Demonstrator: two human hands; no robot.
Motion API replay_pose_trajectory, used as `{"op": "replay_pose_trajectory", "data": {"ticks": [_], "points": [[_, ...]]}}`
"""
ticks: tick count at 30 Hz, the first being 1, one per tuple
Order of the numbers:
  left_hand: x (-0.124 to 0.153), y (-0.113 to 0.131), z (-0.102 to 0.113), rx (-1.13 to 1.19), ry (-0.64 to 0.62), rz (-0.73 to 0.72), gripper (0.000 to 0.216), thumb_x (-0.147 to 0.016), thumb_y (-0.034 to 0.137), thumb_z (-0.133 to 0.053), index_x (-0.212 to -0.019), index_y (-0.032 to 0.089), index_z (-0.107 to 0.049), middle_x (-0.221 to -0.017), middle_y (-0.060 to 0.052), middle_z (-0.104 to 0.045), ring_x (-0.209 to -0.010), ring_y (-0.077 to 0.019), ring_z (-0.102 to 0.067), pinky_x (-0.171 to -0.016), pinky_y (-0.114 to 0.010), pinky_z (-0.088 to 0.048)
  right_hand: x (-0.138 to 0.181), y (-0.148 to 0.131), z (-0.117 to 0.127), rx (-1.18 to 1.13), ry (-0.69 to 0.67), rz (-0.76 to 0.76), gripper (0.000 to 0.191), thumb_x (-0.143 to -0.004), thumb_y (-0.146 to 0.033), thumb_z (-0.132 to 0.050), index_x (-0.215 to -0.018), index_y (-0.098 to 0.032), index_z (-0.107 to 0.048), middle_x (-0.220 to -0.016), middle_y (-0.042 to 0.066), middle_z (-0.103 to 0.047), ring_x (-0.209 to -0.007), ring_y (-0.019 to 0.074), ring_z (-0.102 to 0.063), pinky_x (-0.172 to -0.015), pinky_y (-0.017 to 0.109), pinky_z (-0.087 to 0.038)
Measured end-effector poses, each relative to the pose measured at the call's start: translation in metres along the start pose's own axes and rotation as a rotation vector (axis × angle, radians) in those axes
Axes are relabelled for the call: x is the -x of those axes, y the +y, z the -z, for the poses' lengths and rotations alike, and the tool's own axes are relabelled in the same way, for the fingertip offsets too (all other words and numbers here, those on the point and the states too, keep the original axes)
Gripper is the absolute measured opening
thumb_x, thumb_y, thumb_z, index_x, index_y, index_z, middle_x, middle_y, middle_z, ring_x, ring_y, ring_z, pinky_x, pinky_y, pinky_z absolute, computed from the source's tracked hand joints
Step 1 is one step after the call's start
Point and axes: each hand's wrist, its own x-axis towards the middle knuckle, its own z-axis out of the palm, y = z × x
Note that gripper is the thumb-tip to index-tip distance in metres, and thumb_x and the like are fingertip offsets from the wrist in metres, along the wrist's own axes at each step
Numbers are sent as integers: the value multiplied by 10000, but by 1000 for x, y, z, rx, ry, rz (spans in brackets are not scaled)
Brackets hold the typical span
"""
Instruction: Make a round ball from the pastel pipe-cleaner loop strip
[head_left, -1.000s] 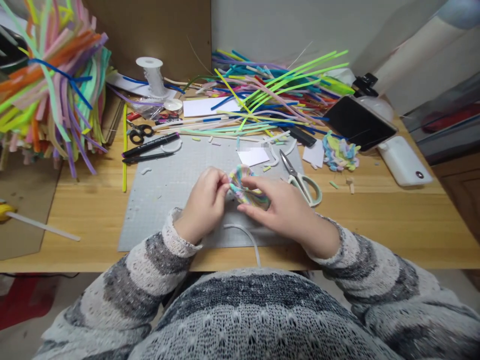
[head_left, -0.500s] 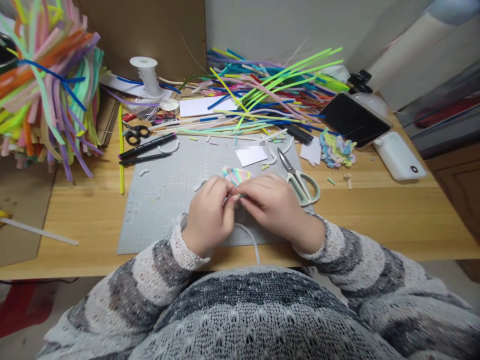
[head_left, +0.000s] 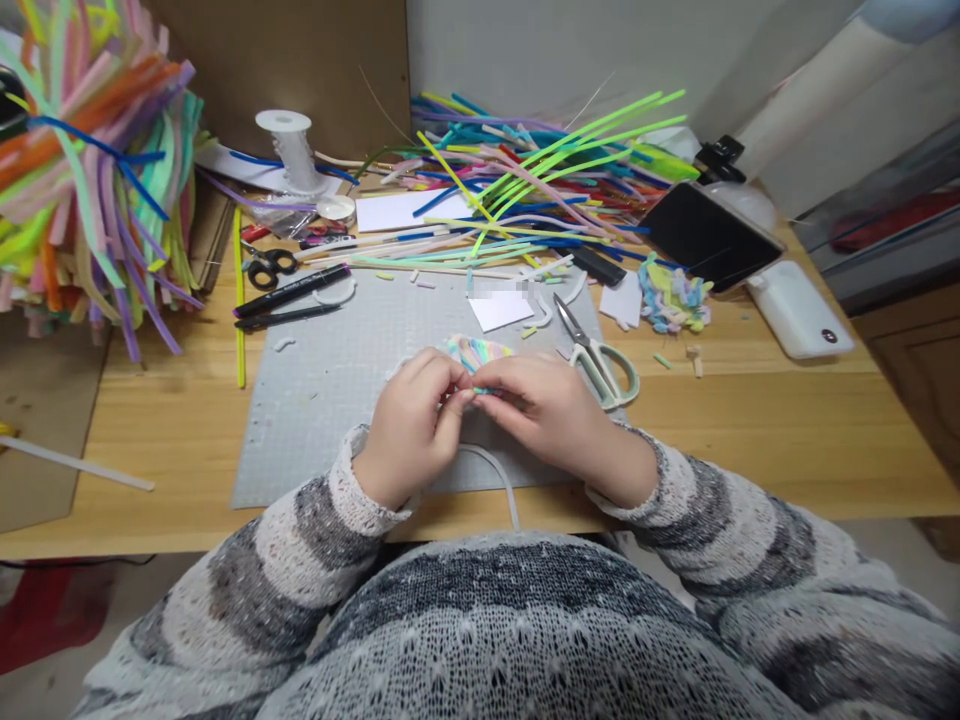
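Head view: left hand [head_left: 412,425] and right hand [head_left: 551,408] both pinch the pastel-striped, fuzzy-looking craft piece [head_left: 480,351]; its stripes already lie side by side; whatever is left is hidden.

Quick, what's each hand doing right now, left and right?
Left hand: closed, pinching the pastel striped piece.
Right hand: closed, fingertips on the same piece beside the left's.

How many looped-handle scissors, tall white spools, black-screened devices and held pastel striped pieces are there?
Black-handled scissors and pale-handled metal scissors: 2
Tall white plastic spool: 1
Black-screened rectangular device: 1
Held pastel striped fuzzy piece: 1
Total: 5
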Motion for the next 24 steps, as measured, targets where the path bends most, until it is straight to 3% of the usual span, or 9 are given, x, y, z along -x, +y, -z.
{"op": "replay_pose_trajectory", "data": {"ticks": [8,20,24], "points": [[0,2,3,21,-30,-2,105,-904,183,-528,-799,194,-524,-756,-21,-550,-733,-166,-521,-656,-304,-415,1,3,0,21,-15,68,156,-933,-246,-564,-968,-181,-702,-896,46,-759,-827,186,-668,-774,347,-447],[3,5,-1,-16,20,-26,79,-868,139,-531,-799,177,-539,-762,-29,-550,-743,-169,-523,-674,-310,-435,2,8,-9,-2,97,226,132,-917,-190,-545,-900,-181,-676,-878,53,-750,-822,178,-668,-776,358,-451],[0,5,4,-90,9,-108,77,-863,146,-537,-795,176,-556,-791,-47,-595,-795,-192,-542,-729,-341,-445,1,12,-9,-23,119,283,104,-906,-177,-562,-910,-172,-666,-871,65,-747,-818,181,-673,-775,369,-459]]}}
